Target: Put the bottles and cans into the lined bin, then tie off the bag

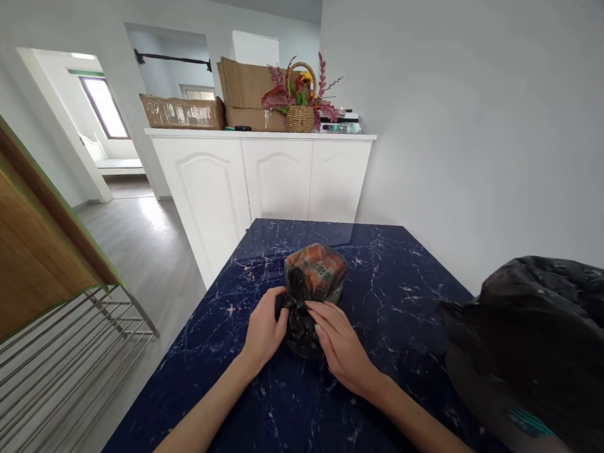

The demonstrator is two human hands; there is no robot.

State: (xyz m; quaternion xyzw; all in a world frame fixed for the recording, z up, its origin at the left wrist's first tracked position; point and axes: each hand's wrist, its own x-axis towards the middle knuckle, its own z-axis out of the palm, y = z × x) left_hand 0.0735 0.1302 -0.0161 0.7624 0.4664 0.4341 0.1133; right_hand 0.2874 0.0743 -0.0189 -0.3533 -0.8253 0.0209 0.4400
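Note:
A small black plastic bag (pixel 303 333) lies on the blue marbled table (pixel 384 276), its neck gathered into a knot. Through its thin far side shows an orange-and-red printed package (pixel 318 269) with dark lettering. My left hand (pixel 265 325) is closed on the bag at the left of the knot, thumb against the fingers. From the right, my right hand (pixel 342 345) pinches the plastic beside the knot, fingertips pressed together. What lies under the fingers is partly hidden.
On the right, a large black plastic bag (pixel 541 329) covers a bin-like container (pixel 482 392). Beyond the table stands a white cabinet (pixel 280 177) with cardboard boxes (pixel 184 113) and a flower basket (pixel 300 118). A metal rack (pixel 110 321) with a brown mat (pixel 26 232) is at the left.

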